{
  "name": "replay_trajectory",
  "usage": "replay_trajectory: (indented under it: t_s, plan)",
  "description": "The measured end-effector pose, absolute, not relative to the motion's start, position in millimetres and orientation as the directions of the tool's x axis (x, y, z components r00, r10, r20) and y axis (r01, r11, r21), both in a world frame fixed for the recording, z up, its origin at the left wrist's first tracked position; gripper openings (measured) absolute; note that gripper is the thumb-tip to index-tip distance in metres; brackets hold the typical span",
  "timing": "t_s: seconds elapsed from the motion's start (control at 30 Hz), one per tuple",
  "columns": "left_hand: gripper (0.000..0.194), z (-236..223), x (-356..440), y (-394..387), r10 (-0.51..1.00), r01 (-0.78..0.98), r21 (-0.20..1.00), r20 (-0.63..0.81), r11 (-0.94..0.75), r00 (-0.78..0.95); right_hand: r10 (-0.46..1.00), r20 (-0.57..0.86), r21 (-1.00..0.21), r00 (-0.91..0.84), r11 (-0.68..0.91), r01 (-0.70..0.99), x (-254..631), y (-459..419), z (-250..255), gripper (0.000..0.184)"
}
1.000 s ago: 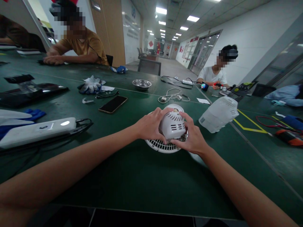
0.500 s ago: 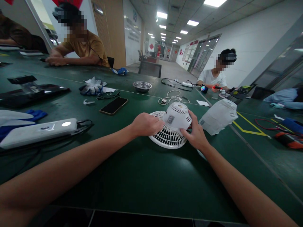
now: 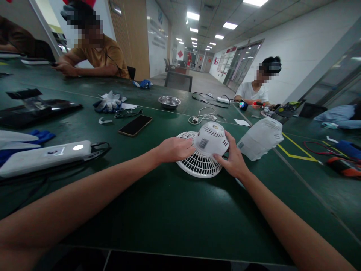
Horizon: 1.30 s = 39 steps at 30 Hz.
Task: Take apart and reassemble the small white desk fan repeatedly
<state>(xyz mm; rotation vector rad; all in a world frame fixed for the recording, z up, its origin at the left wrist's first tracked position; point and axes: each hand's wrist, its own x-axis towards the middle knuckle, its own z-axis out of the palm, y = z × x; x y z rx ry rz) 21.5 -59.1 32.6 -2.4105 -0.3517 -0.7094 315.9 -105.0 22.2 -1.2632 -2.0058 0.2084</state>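
A white fan head [image 3: 211, 141] lies grille down on the green table, its rounded motor housing with vent slots and a printed label facing up. My right hand [image 3: 233, 160] is closed round the right side of the housing, thumb at its near lower edge. From the left, my left hand [image 3: 178, 149] holds the fan at its slotted grille [image 3: 201, 165], fingertips close to the housing. Its thumb is hidden. Beyond my right hand stands a translucent white plastic part [image 3: 261, 139].
A phone [image 3: 135, 125], a metal bowl [image 3: 169, 102] and a white cable [image 3: 207, 116] lie beyond the hands. At left are a white device [image 3: 50, 158], gloves [image 3: 109, 102] and a black stand [image 3: 36, 107]. A multimeter-like orange tool [image 3: 344, 167] lies right. Other people sit around the table.
The fingers of my left hand have loosened and straightened slightly on the grille. My right hand and the fan have hardly moved. A person at the far left has shifted their hands.
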Motion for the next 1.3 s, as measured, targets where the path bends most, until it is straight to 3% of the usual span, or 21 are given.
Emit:
replay_trajectory:
  t_s: [0.1,0.2,0.37,0.47,0.6,0.67,0.73,0.8,0.9,1.03,1.13,1.2,1.23,1.3]
  plan:
    - [0.028,31.9,21.0,-55.1,0.166,0.447,-0.376,0.586,-0.811,0.793,0.823,0.508,-0.488,-0.254,0.518,0.702,314.2,-106.2,22.6,0.110]
    - [0.018,30.3,17.1,-48.6,0.289,0.534,-0.207,0.655,-0.820,0.698,0.828,0.519,-0.518,-0.213,0.503,0.692,312.2,-107.1,22.3,0.112]
    - [0.040,14.7,2.3,-31.3,0.508,0.540,0.228,0.732,-0.810,0.455,0.879,0.475,-0.709,-0.029,0.402,0.580,309.6,-105.6,21.1,0.113]
    - [0.045,0.1,-3.8,-18.9,0.650,0.321,0.576,0.730,-0.752,0.214,0.899,0.427,-0.849,0.094,0.363,0.385,307.4,-104.0,22.8,0.106]
    - [0.054,-12.7,-0.8,-10.6,0.796,0.021,0.812,0.567,-0.584,0.212,0.927,0.287,-0.955,0.243,0.296,0.003,297.5,-107.6,26.8,0.067]
    - [0.056,-14.5,4.7,-11.5,0.824,-0.126,0.874,0.484,-0.468,0.295,0.980,0.136,-0.959,0.145,0.167,-0.230,290.9,-112.0,27.3,0.046]
    - [0.058,-14.2,10.9,-14.4,0.850,-0.222,0.911,0.407,-0.349,0.335,0.999,-0.009,-0.932,-0.037,-0.022,-0.363,285.4,-115.9,26.6,0.037]
    - [0.059,-13.1,15.5,-17.4,0.890,-0.248,0.931,0.337,-0.266,0.309,0.981,-0.084,-0.903,-0.173,-0.149,-0.404,281.4,-118.1,25.1,0.033]
    - [0.045,-11.8,17.6,-20.6,0.935,-0.208,0.953,0.267,-0.220,0.235,0.958,-0.080,-0.883,-0.276,-0.197,-0.426,276.2,-118.4,22.7,0.027]
    - [0.027,-8.3,15.5,-25.5,0.937,-0.085,0.958,0.285,-0.273,0.201,0.950,-0.065,-0.899,-0.305,-0.188,-0.396,271.4,-115.1,19.4,0.034]
    - [0.026,-3.7,14.3,-29.6,0.903,0.087,0.910,0.383,-0.405,0.197,0.995,0.012,-0.961,-0.098,-0.016,-0.277,282.6,-108.0,16.8,0.049]
    - [0.030,-2.2,13.7,-30.5,0.883,0.169,0.873,0.423,-0.457,0.201,0.980,0.153,-0.987,0.126,0.157,-0.024,302.0,-101.1,16.2,0.068]
    - [0.032,-2.3,13.2,-30.1,0.882,0.187,0.866,0.429,-0.463,0.198,0.950,0.240,-0.961,0.199,0.203,0.188,314.4,-97.5,16.3,0.080]
    - [0.030,-4.0,11.5,-27.9,0.895,0.192,0.878,0.407,-0.438,0.181,0.884,0.405,-0.779,0.234,0.200,0.594,341.0,-90.9,16.9,0.090]
